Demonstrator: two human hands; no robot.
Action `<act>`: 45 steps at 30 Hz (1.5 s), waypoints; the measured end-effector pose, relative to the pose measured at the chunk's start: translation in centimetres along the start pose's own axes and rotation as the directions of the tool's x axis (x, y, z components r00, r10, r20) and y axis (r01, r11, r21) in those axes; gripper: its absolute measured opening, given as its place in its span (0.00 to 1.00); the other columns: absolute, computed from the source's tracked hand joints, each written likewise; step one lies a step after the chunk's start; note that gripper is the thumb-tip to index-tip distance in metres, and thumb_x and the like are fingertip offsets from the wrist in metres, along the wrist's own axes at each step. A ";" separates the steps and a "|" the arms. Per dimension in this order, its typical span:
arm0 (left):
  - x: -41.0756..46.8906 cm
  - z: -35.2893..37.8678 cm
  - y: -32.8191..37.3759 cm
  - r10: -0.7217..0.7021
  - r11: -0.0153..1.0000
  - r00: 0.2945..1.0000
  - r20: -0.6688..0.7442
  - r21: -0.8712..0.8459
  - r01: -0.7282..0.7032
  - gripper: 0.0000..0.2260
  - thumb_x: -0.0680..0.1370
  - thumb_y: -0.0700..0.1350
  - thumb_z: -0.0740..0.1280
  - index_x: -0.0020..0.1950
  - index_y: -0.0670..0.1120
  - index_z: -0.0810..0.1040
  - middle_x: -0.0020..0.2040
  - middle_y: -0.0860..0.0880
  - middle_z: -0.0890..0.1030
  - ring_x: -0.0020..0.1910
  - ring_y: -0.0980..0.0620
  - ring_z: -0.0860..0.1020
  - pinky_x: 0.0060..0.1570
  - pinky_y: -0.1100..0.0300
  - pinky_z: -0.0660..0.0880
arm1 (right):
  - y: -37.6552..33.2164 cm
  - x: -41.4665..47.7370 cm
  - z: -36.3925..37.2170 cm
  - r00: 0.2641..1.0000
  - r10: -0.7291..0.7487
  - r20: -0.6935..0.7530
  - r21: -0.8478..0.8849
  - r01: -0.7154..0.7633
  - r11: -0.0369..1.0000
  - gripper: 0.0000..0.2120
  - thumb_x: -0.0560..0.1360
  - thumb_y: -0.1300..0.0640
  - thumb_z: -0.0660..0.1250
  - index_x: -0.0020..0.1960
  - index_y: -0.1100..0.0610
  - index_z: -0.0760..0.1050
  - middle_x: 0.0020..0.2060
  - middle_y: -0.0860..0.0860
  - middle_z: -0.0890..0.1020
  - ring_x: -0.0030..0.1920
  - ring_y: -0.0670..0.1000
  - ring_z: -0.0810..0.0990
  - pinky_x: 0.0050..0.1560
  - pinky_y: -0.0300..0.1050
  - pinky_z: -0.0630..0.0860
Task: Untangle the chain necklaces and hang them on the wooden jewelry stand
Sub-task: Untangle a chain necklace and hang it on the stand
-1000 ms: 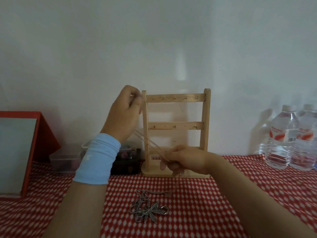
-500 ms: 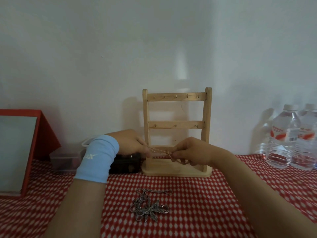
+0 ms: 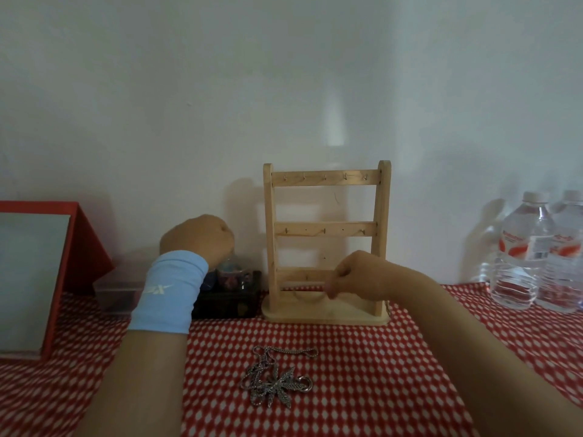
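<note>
So the thin chain (image 3: 307, 297) is the one in play: it sags in a slack little loop right in front of the bottom rail of the wooden jewelry stand (image 3: 326, 181), just above the stand's base. The right hand (image 3: 356, 275) has it pinched at its fingertips, with the fingers curled down in front of the lowest rail. Where the far end of that chain goes is too faint to make out. None of the hooks on the top and middle rails has anything on it.

The left hand (image 3: 197, 239) is up and off to the left of the stand, balled up with the back of it facing the camera. The fingers are hidden, so I honestly can't tell if it's got hold of anything. There's a light blue wristband (image 3: 170, 291) on that arm.

The silver necklaces (image 3: 277, 380) are in a tangled heap with a leaf-shaped pendant, lying on the red-and-white tablecloth (image 3: 378, 373) in front of the stand, well apart from both hands.

Around that: a dark box (image 3: 227, 299) just left of the stand's base, a clear plastic tub (image 3: 116, 288) beside it, a red box (image 3: 88, 241) at far left, and two water bottles (image 3: 523, 253) over on the right against the wall (image 3: 284, 89).
</note>
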State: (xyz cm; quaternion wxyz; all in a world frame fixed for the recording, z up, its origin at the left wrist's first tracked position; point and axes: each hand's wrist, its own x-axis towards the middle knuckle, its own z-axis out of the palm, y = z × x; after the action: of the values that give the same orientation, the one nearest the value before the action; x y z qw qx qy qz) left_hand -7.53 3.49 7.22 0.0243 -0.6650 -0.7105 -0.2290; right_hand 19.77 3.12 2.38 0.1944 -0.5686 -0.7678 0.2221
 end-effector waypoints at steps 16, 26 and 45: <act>-2.5 1.1 6.2 0.483 0.790 0.859 0.171 -0.509 -0.343 0.07 0.79 0.46 0.66 0.50 0.48 0.84 0.42 0.55 0.82 0.42 0.59 0.79 0.45 0.65 0.73 | -3.4 -0.6 1.6 0.945 -0.325 0.031 0.694 0.214 0.687 0.31 0.76 0.63 0.69 0.76 0.48 0.67 0.59 0.58 0.84 0.61 0.57 0.83 0.68 0.58 0.76; -1.0 2.5 4.8 0.227 0.703 0.963 -0.147 -0.660 -0.266 0.15 0.75 0.32 0.63 0.47 0.52 0.78 0.54 0.52 0.77 0.39 0.55 0.78 0.35 0.68 0.74 | -1.8 -0.2 1.2 0.981 -0.099 0.168 0.417 0.020 0.909 0.12 0.83 0.53 0.64 0.52 0.55 0.86 0.27 0.46 0.66 0.28 0.47 0.63 0.30 0.43 0.66; -2.5 6.0 6.4 0.518 0.617 0.769 0.375 -0.786 -0.032 0.12 0.83 0.47 0.60 0.54 0.45 0.82 0.33 0.51 0.79 0.30 0.53 0.74 0.42 0.58 0.76 | -2.2 -1.1 -1.8 0.976 -0.129 -0.174 0.016 0.133 0.991 0.12 0.84 0.53 0.62 0.44 0.50 0.79 0.41 0.45 0.80 0.41 0.44 0.77 0.40 0.39 0.70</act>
State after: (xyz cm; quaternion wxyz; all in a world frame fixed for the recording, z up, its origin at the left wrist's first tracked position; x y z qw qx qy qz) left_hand 0.51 3.36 2.86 -0.4247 -0.7575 -0.4089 -0.2803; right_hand 19.36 1.74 5.09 0.2822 -0.5312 -0.7807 0.1691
